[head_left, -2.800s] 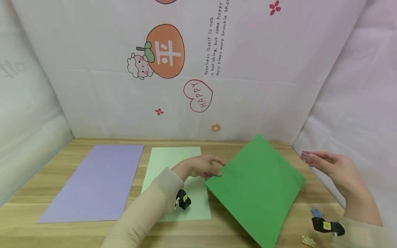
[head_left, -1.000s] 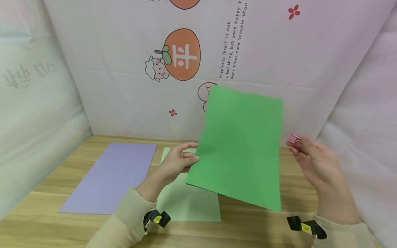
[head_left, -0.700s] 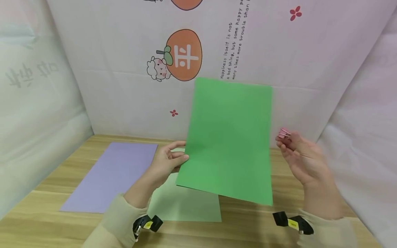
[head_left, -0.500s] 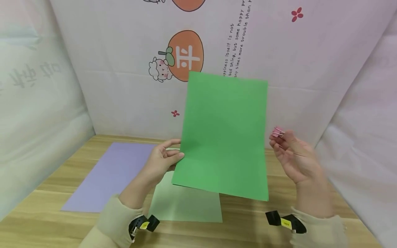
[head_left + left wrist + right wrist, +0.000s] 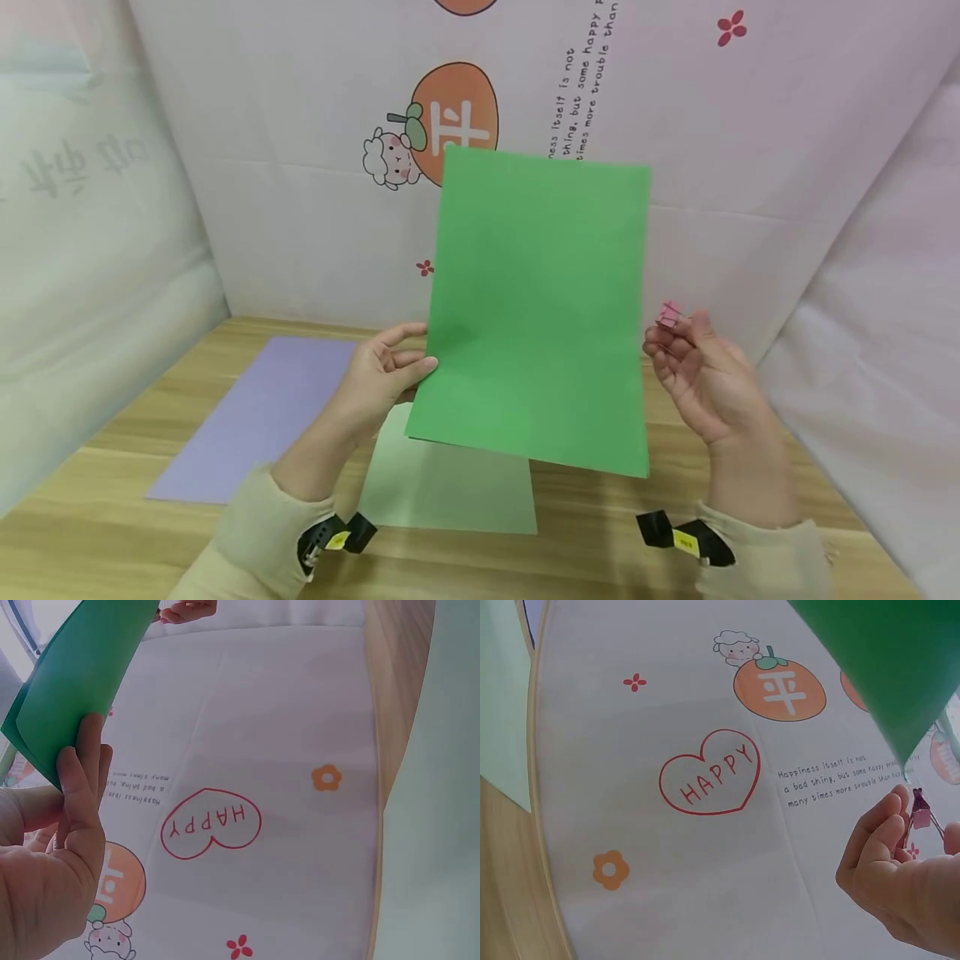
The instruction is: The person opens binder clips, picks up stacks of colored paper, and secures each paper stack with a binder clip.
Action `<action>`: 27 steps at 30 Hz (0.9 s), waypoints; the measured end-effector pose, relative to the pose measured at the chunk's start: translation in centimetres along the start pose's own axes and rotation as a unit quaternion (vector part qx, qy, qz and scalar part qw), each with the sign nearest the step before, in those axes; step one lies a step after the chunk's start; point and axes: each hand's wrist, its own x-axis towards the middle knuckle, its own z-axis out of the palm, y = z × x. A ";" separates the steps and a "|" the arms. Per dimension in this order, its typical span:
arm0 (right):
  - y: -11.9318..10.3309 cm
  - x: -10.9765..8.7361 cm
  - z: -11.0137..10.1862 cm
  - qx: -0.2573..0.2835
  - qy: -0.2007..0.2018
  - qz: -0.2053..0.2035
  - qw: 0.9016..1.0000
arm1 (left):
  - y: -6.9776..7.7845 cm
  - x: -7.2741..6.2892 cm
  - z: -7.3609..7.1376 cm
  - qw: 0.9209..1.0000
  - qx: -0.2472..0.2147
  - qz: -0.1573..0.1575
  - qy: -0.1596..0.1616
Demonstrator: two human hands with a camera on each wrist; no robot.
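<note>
My left hand (image 5: 378,375) pinches the left edge of green paper (image 5: 536,308), held up above the table with its face toward the head camera. In the left wrist view the paper (image 5: 82,675) shows more than one layer, slightly spread at a corner. Just right of the paper, my right hand (image 5: 705,371) holds a pink binder clip (image 5: 668,314) between thumb and fingers. Seen from the right wrist, the binder clip (image 5: 921,811) has its wire handles spread toward the thumb and fingers. It stands near a paper corner, apart from the right edge in the head view.
A pale green sheet (image 5: 457,492) lies on the wooden table (image 5: 577,550), partly behind the held paper. To its left lies a purple sheet (image 5: 255,417), partly covered by the left arm. A printed white cloth (image 5: 315,242) stands as the back wall.
The green paper has risen from near the table and turned upright. My right hand has brought the binder clip leftward and higher, nearer the paper's right edge, and the clip has turned.
</note>
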 end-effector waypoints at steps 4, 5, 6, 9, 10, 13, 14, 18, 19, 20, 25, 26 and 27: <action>0.1 -0.1 0.2 -0.027 0.021 -0.018 0.999 | 0.2 -0.1 0.0 1.000 -0.002 0.001 -0.004; 0.2 -0.1 0.3 -0.028 0.026 -0.023 0.999 | 0.2 -0.1 -0.1 1.000 -0.002 0.002 -0.003; 0.2 -0.1 0.4 -0.027 0.032 -0.028 0.999 | 0.2 -0.2 -0.1 1.000 0.000 0.003 -0.002; 0.1 -0.2 0.7 -0.029 0.043 -0.042 0.998 | 0.2 -0.2 -0.3 1.000 0.004 0.004 -0.002; 0.1 -0.3 0.7 -0.031 0.048 -0.045 0.997 | 0.2 -0.2 -0.4 1.000 0.005 0.004 -0.002; 0.1 -0.3 1.0 -0.048 0.057 -0.051 0.996 | 0.2 -0.1 -0.4 1.000 0.008 0.001 -0.005; 0.2 -0.3 1.1 -0.056 0.060 -0.052 0.995 | 0.1 -0.1 -0.3 1.000 0.007 0.001 -0.006; 0.4 -0.2 1.4 -0.081 0.073 -0.057 0.992 | 0.1 -0.1 -0.2 1.000 0.006 0.001 -0.009; 0.5 -0.1 1.4 -0.088 0.078 -0.059 0.991 | 0.1 -0.1 -0.2 1.000 0.005 0.001 -0.010; 0.5 -0.1 1.4 -0.090 0.079 -0.059 0.991 | 0.1 -0.1 -0.2 1.000 0.004 0.002 -0.011; 0.5 -0.1 1.5 -0.094 0.081 -0.059 0.990 | 0.1 -0.1 -0.1 1.000 0.004 -0.001 -0.011; 0.5 -0.1 1.4 -0.093 0.082 -0.059 0.990 | 0.1 -0.1 0.0 1.000 0.005 -0.003 -0.010; 0.5 -0.2 1.4 -0.097 0.084 -0.060 0.990 | 0.1 -0.2 0.0 1.000 0.007 -0.005 -0.009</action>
